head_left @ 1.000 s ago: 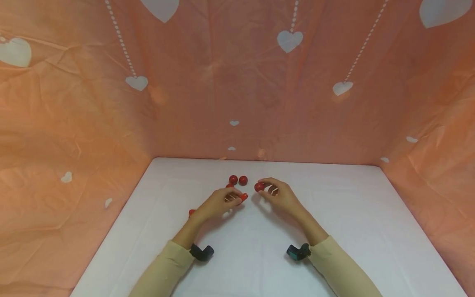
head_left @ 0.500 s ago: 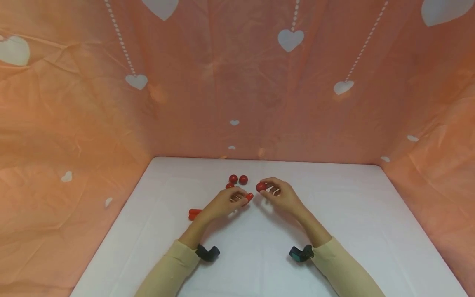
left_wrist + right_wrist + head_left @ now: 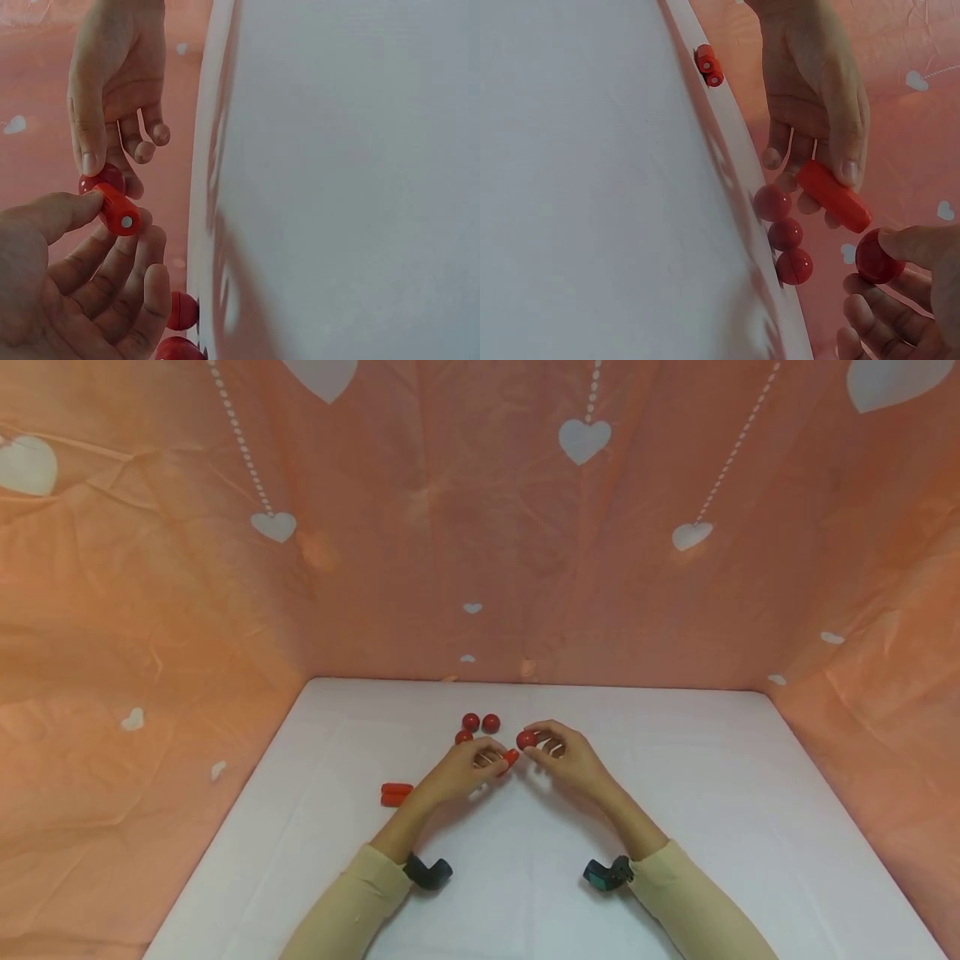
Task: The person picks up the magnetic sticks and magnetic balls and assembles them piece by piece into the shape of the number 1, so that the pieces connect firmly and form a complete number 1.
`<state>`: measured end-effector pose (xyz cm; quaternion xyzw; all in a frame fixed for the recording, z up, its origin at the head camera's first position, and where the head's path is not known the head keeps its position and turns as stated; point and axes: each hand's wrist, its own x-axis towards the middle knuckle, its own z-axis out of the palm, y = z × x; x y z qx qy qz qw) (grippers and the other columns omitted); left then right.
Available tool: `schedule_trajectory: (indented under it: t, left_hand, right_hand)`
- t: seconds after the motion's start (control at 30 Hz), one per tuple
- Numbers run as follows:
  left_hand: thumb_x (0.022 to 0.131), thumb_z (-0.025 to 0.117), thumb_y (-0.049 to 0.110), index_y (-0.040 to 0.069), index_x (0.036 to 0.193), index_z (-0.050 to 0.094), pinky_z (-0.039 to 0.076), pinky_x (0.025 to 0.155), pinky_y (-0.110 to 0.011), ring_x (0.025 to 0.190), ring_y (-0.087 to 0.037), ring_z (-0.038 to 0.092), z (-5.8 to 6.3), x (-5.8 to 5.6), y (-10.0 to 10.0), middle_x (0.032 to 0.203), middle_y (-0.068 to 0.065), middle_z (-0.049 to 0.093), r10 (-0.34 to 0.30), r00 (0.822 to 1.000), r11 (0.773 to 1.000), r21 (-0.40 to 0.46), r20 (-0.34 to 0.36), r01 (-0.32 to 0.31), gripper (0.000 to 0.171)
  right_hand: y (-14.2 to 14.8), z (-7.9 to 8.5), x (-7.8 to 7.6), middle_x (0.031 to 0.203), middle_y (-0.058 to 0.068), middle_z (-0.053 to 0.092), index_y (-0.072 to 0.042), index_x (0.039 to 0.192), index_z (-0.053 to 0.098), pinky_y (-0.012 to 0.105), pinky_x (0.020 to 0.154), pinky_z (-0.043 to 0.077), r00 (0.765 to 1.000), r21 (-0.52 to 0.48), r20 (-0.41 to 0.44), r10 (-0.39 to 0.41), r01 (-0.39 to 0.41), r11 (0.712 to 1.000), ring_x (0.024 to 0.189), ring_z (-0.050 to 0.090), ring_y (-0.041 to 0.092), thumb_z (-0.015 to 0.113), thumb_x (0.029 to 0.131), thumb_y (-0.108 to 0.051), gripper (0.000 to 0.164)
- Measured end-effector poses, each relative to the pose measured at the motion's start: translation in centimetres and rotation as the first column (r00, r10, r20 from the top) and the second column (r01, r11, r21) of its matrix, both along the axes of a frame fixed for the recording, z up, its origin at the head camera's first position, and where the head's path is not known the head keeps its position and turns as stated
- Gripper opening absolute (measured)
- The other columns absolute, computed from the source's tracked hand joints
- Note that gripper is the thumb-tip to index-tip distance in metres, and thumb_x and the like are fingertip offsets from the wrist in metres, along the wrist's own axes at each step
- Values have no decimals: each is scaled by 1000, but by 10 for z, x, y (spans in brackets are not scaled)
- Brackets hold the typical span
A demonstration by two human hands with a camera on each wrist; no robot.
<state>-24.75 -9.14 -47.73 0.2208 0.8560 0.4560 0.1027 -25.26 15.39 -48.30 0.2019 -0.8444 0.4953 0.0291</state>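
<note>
Between thumb and fingers, my left hand (image 3: 459, 772) pinches a short red rod (image 3: 831, 193). A small pale disc shows on the rod's end in the left wrist view. My right hand (image 3: 576, 762) pinches a glossy red ball (image 3: 877, 259) by its sides. Both hands are raised over the table, fingertips facing each other. In the right wrist view a narrow gap shows between the rod's tip and the ball; in the left wrist view the rod overlaps it. Three more red balls, one of them a ball (image 3: 491, 723) at the right, sit just beyond my left hand.
Two more red rods (image 3: 394, 789) lie side by side on the white table (image 3: 675, 777), partly behind my left forearm. A black wrist camera (image 3: 429, 873) sits on each wrist. Orange cloth (image 3: 517, 543) with pale hearts surrounds the table's back and sides.
My left hand has moved to the right with the rod, closer to the ball. The two rods on the table have come into sight beside the forearm. My right hand has barely moved.
</note>
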Motion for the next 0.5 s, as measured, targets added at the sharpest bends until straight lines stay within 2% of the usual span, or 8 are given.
schedule_trajectory:
  t: [0.27,0.5]
  left_hand:
    - [106,71,20,7,122,73,58,68,-28,89,-18,70,1,2,0,103,-5,77,4,999,999,38,39,-5,21]
    - [105,72,21,6,121,72,60,72,-29,91,-16,70,-4,0,2,103,-4,77,-8,999,999,46,41,6,22]
  right_hand:
    - [-4,-4,2,113,17,76,-1,133,68,30,74,56,999,-50,16,31,-30,998,86,69,22,79,99,-12,38]
    - [-4,-6,1,115,21,75,2,135,65,27,68,56,997,-88,27,75,-73,993,84,72,31,77,99,-7,38]
